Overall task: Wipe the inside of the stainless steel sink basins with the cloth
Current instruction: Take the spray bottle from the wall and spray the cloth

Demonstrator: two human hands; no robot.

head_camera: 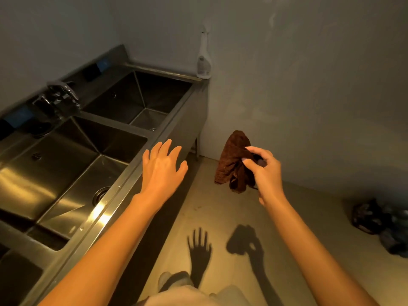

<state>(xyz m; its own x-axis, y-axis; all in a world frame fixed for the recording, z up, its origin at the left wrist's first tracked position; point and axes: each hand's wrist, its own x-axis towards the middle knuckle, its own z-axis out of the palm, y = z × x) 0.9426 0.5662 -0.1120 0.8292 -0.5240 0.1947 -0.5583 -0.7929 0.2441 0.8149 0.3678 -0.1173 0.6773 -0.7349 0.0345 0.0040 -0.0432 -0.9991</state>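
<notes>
Beside the sink (123,188), her right hand (266,173) is pinching the brown cloth (234,160) while the left hand (162,167) is hovering, fingers spread, grip released.

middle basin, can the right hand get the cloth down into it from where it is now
Probably yes. The right hand pinches the brown cloth in the air over the floor, off the sink's front rim. The middle basin is open-topped; only the open left hand hovers near that rim.

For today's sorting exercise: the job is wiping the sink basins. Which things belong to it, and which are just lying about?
Belong to the job:
cloth, held by right hand
sink basins

Lying about:
spray bottle
tap
dark bundle on floor
</notes>
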